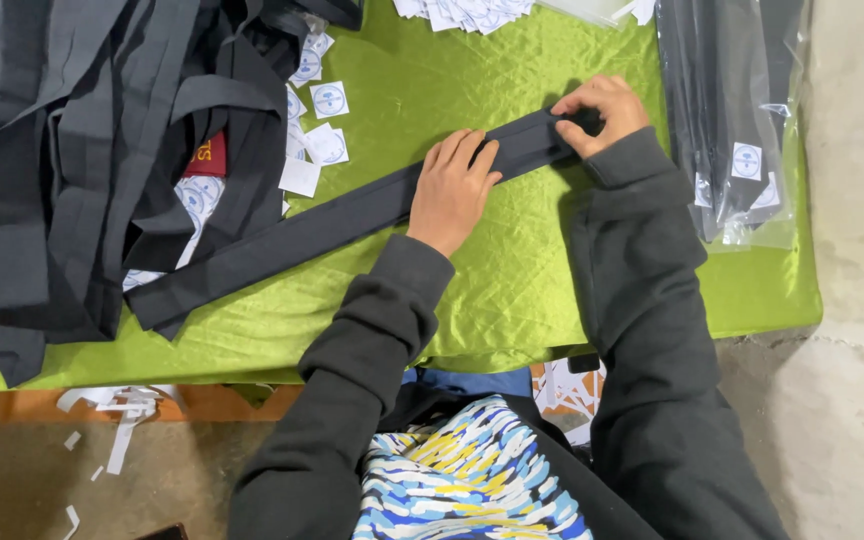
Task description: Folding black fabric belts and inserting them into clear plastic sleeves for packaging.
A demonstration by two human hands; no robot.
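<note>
A long black fabric strip [312, 228] lies diagonally across the green satin cloth [512, 270] on the table. My left hand [452, 190] presses flat on the strip near its middle, fingers together and stretched out. My right hand [602, 110] pinches the strip's far right end, fingers curled on the folded tip. Both arms wear dark sleeves.
A heap of similar black strips [82, 150] covers the table's left side, with a red label [207, 155] showing. White square stickers [317, 130] lie scattered beside it and at the top. Clear bags of packed black strips [732, 110] sit at the right. Paper scraps litter the floor.
</note>
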